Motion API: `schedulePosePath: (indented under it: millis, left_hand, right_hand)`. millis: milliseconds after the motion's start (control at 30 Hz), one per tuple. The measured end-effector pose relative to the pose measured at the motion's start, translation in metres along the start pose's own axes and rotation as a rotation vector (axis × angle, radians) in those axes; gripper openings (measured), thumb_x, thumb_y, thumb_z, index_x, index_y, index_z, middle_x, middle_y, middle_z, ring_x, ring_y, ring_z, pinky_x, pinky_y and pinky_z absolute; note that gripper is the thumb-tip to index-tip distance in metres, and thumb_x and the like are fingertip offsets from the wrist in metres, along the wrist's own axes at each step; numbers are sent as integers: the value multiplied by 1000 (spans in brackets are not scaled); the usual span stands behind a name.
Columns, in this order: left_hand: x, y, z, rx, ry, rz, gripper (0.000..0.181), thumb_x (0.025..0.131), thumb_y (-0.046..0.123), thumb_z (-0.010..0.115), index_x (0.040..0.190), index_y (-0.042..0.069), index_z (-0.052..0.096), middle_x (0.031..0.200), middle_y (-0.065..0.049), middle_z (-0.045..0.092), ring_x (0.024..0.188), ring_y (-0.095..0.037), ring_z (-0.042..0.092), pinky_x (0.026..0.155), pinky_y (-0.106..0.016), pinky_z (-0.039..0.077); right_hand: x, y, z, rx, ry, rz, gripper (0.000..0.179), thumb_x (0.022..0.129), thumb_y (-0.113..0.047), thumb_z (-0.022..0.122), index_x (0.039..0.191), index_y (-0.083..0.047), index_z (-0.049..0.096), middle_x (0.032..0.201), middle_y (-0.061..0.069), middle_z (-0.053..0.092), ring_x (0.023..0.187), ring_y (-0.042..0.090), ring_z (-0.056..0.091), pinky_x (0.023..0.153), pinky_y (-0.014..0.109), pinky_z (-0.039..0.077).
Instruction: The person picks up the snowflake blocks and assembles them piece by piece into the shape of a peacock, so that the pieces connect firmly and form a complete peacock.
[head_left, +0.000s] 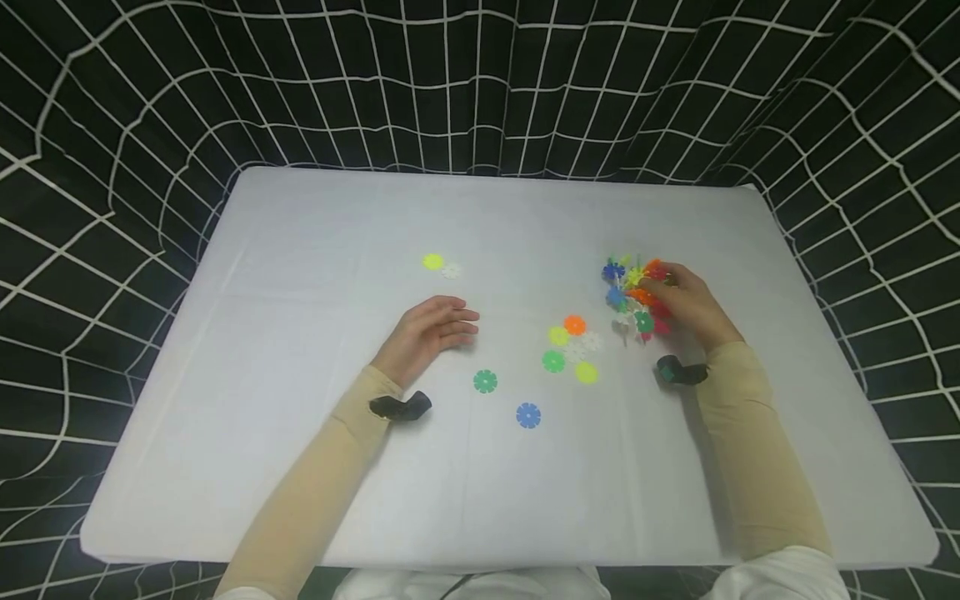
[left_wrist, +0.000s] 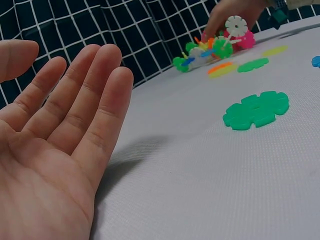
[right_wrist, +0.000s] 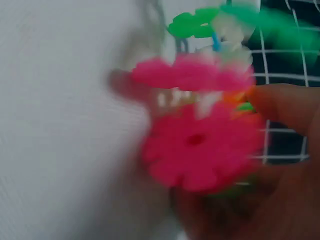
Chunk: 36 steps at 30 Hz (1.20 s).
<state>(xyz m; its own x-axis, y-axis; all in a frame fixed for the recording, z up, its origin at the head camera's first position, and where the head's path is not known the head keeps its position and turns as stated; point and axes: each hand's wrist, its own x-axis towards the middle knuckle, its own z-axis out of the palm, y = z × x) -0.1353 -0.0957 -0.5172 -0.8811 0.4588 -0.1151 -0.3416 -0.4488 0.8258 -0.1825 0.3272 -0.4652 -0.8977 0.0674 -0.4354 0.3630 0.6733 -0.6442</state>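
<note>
My right hand (head_left: 693, 307) grips a cluster of interlocking snowflake discs (head_left: 643, 322) at the right side of the table. The cluster joins blue, yellow, orange, red, white and green notched discs. In the right wrist view a pink disc (right_wrist: 220, 155) of it faces the camera, blurred, and the fingertips are partly hidden behind. My left hand (head_left: 429, 335) holds nothing; its fingers are nearly straight and the palm shows in the left wrist view. A loose green snowflake disc (head_left: 485, 381) lies a little in front of that hand, apart from it.
Between the hands lie several loose discs, among them an orange disc (head_left: 575, 325) and a yellow disc (head_left: 587, 372). Nearer the front is a blue disc (head_left: 528, 416). Farther back, a yellow disc (head_left: 432, 262) touches a white disc (head_left: 452, 271). Dark grid-patterned cloth (head_left: 480, 92) surrounds the white table (head_left: 300, 225).
</note>
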Motion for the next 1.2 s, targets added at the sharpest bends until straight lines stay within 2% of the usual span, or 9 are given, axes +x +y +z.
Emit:
schedulePosePath:
  millis: [100,200,300,400,533,700,933,1200]
  left_hand:
    - [0,1,0,3,0,3,33,108,10,40,132,-13,42,114,-8,72,103,-20,71,96,-33,58]
    - [0,1,0,7,-4,3,35,108,10,40,133,-14,41,113,-8,72,103,-20,71,95,-33,59]
    - [0,2,0,12,-7,5,37,108,10,40,135,-16,39,112,-8,72,102,-20,71,95,-33,59]
    - [0,2,0,12,-5,10,40,108,10,41,137,-17,36,112,-8,72,101,-19,71,95,-32,59]
    - [0,0,-1,10,-8,9,40,108,10,41,136,-17,37,111,-8,72,101,-20,71,94,-32,59]
    - [0,-1,-1,12,-16,6,36,108,11,41,134,-14,41,111,-7,72,101,-19,71,94,-32,59]
    - [0,-1,-1,11,-15,10,36,108,10,41,134,-14,41,109,-7,72,100,-19,71,93,-32,59]
    - [0,0,1,11,-7,7,41,107,9,42,137,-18,35,109,-7,72,99,-19,71,93,-31,59]
  right_hand:
    - [-8,-5,-1,-119,86,-82,81,102,-58,41,161,-7,18,161,29,26,145,51,30,115,71,30]
    - [-20,-8,-2,-169,130,-186,64,106,-46,40,157,-8,32,159,27,31,144,49,32,114,70,32]
    - [-32,-9,-1,-187,72,-305,52,107,-34,46,153,-8,40,161,23,30,148,47,27,117,70,27]
    - [-38,-10,2,-192,5,-387,50,105,-23,55,151,-6,43,161,22,31,150,46,23,119,71,22]
    - [-41,-9,7,-220,-3,-413,45,102,-18,61,144,-6,50,156,23,39,147,48,27,118,71,22]
    - [-43,-7,10,-242,13,-430,40,102,-17,60,139,-5,54,151,25,44,144,49,30,117,72,23]
    - [-41,-12,10,-308,-12,-463,44,103,-15,57,144,-2,51,155,31,36,145,55,26,116,75,20]
    - [-38,-25,7,-447,-98,-422,48,104,-16,55,148,-1,46,158,34,26,143,58,23,114,76,22]
